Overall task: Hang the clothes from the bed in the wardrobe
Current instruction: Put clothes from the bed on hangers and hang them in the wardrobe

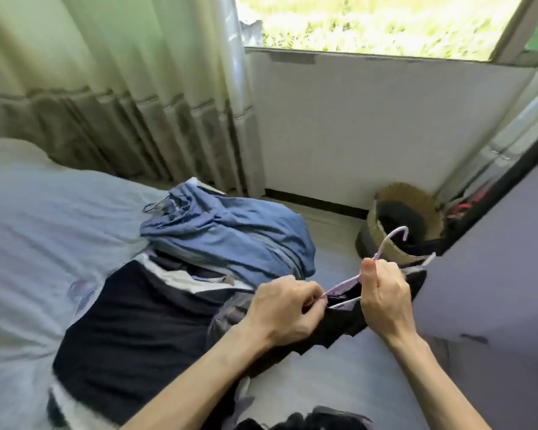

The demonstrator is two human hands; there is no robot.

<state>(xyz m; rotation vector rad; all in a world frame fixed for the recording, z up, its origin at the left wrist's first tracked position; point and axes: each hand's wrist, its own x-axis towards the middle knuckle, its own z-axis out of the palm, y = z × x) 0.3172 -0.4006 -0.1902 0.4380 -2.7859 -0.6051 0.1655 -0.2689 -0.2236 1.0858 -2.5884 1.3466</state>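
Observation:
A pale lilac hanger (385, 243) sticks up from my right hand (385, 296), which grips it near the neck. A black garment (339, 324) hangs on the hanger. My left hand (286, 305) pinches the garment's edge at the hanger's left arm. Both hands are above the corner of the bed (28, 243). On the bed lie a crumpled blue garment (230, 237) and a dark navy garment with white trim (131, 330). The wardrobe's grey side (503, 274) stands at the right, its inside hidden.
A woven basket (404, 218) with dark cloth in it sits on the floor by the white wall, beside the wardrobe. Curtains (137, 103) hang behind the bed, under a window. More dark cloth (308, 422) lies at the bottom edge.

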